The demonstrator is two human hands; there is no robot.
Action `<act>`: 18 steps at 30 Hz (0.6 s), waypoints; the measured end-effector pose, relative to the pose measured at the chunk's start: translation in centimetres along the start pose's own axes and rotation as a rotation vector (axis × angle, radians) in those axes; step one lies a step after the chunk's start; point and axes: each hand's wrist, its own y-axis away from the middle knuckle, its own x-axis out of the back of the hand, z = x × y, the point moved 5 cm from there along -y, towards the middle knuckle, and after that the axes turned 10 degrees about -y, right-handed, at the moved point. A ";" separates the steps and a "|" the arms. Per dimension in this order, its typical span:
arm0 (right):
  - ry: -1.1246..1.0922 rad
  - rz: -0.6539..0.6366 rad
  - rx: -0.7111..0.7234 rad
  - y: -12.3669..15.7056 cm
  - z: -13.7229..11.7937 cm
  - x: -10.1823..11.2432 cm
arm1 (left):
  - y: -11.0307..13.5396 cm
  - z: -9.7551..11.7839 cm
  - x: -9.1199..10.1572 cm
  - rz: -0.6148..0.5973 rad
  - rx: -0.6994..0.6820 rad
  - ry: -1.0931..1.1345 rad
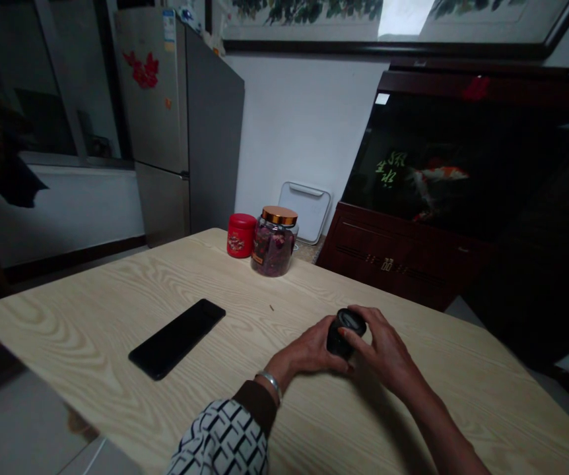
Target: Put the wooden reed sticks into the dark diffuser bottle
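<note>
A small black jar (336,343) with a round dark lid (352,319) stands near the middle of the table, upright or slightly tilted. My left hand (311,348) wraps around its lower body from the left. From the right, my right hand (386,346) grips the lid, thumb on the near side and fingers over the far edge. The lid sits on the jar. Whatever is inside the jar is hidden. A silver bracelet (270,384) circles my left wrist below a patterned sleeve.
On the wooden table (205,415) lies a black phone (178,338), left of my hands. A red canister (241,236) and a glass jar of dried flowers (272,247) stand at the far edge. Beyond are a fridge (158,119) and a fish tank (443,165).
</note>
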 end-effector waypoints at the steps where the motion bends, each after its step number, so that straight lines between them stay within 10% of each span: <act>1: -0.021 0.026 -0.012 0.1 0.3 0.3 | 0.1 0.2 0.4 0.003 -0.016 -0.033; 11: -0.203 -0.078 -0.288 6.4 6.0 0.3 | 3.8 2.2 5.6 0.038 0.261 -0.484; 18: -0.781 -0.323 -0.334 4.1 2.1 3.0 | 1.5 8.7 3.7 -0.113 0.143 -0.081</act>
